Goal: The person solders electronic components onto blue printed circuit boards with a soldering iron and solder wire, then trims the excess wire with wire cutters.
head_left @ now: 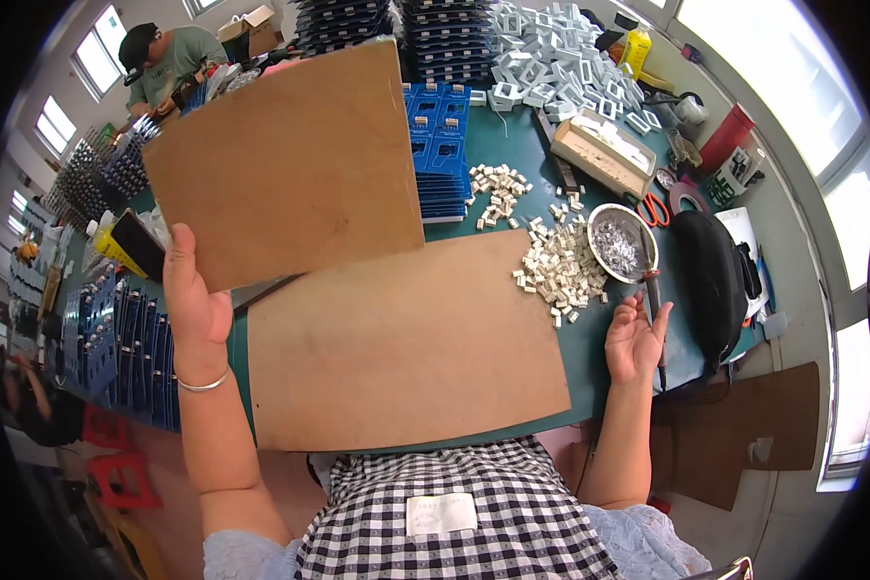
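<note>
A brown sheet lay at the near edge of a green table. The right hand, fingers half-curled and thumb apart, was beside a slender tool; whether it gripped it could not be told. The left hand clasped a raised brown board by its lower-left corner, before stacked blue circuit boards.

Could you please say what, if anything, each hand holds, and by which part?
The left hand holds a brown rectangular board by its lower left corner; the right hand appears empty.
</note>
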`<state>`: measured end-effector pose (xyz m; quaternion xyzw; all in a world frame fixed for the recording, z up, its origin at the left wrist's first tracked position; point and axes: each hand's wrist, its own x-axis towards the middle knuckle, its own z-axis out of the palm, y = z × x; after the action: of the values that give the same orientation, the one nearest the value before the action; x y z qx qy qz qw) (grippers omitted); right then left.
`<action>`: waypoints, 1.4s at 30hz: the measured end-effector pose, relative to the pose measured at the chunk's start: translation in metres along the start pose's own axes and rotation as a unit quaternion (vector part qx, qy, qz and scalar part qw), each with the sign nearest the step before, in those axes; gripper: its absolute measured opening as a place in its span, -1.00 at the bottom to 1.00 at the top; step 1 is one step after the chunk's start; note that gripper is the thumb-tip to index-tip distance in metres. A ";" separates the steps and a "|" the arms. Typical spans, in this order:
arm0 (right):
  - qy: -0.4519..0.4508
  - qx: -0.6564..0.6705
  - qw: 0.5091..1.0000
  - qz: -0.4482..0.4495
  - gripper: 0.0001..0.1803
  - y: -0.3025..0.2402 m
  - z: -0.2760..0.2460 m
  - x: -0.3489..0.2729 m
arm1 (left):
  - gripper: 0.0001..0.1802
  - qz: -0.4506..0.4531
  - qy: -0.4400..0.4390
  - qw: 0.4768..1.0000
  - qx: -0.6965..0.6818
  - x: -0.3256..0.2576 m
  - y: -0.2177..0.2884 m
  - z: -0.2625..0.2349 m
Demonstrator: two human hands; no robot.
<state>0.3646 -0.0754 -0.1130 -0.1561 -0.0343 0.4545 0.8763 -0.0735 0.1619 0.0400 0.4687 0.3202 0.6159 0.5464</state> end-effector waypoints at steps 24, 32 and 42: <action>-0.178 -0.500 0.839 -0.116 -0.71 0.124 0.277 0.143 | -0.58 -0.058 -0.135 0.986 0.081 0.161 0.032 0.169; -0.115 -0.653 0.748 0.031 -0.63 0.133 0.238 0.211 | -0.52 -0.149 -0.202 0.923 0.292 0.224 -0.075 0.141; -0.106 -0.631 0.762 0.103 -0.36 0.155 0.211 0.214 | -0.49 -0.216 -0.185 0.878 0.386 0.237 -0.115 0.103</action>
<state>0.3258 0.2320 0.0228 -0.6269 -0.3899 0.4318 0.5182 0.0739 0.4029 0.0262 0.6670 0.5188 0.2120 0.4908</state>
